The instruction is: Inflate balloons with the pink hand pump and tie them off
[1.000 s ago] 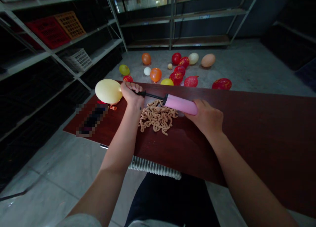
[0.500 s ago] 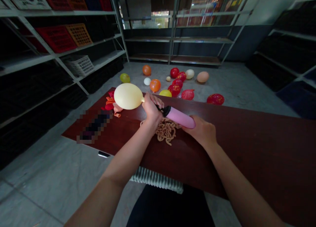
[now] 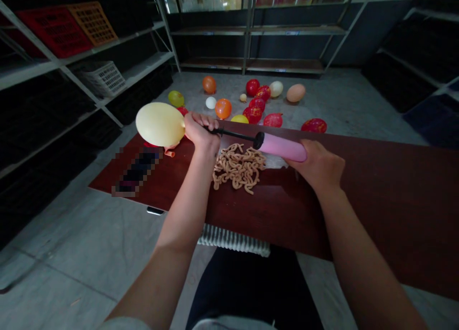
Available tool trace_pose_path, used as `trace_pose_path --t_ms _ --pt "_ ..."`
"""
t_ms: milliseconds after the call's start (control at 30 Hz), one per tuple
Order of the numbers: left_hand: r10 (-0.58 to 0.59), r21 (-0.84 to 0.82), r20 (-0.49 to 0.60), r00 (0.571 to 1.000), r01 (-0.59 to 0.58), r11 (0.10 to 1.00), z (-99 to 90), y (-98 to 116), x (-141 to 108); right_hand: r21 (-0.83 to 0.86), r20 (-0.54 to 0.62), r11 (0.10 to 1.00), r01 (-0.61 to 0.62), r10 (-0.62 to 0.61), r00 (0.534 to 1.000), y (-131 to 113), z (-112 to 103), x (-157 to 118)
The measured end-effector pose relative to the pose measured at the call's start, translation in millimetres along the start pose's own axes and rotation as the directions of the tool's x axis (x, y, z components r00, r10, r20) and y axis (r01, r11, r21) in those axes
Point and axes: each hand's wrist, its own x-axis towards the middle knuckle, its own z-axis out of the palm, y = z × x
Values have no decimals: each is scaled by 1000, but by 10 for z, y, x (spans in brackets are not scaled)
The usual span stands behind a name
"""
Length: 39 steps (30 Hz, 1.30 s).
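Observation:
My left hand (image 3: 201,131) is closed round the neck of an inflated pale yellow balloon (image 3: 159,124) and the black nozzle end of a pump. The balloon points left, above the table's left part. My right hand (image 3: 315,162) grips the far end of the pump's pink barrel (image 3: 283,147). Between the hands a long black rod (image 3: 238,135) shows outside the barrel. Below the pump a pile of tan, twisted strands (image 3: 238,167) lies on the dark red table (image 3: 272,215). Uninflated balloons (image 3: 169,153) lie partly hidden under the yellow one.
Several inflated balloons, among them an orange one (image 3: 223,108) and a red one (image 3: 314,125), lie on the floor beyond the table. A blurred dark object (image 3: 138,171) lies at the table's left. Shelves with crates (image 3: 57,31) stand at the left.
My hands have moved apart, the left with the balloon to the left and the right with the barrel to the right. More black rod shows. The view has tilted down.

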Motion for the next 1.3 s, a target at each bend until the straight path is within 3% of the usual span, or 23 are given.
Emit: trace_pose_path --t_ms 333,633,767,1000,1167,1300 --pt "35 143 83 996 -46 989 -112 -134 51 99 126 995 -25 12 992 -52 -26 -55" --pt "-87 187 148 985 59 981 57 -343 -452 149 200 989 -1 -29 979 -301 -91 -132" --pt "-122 207 95 988 100 973 53 -380 -483 155 205 988 -4 -28 978 -314 -89 -119" --pt "-131 158 18 991 126 979 -32 -403 -275 193 130 981 29 -55 990 -315 23 -75" --pt "-143 95 -17 990 144 985 -131 -545 -165 142 117 989 37 -54 992 -320 98 -63" --pt "-142 48 -84 986 147 988 -155 -545 -147 80 95 990 114 -122 988 -315 94 -96"
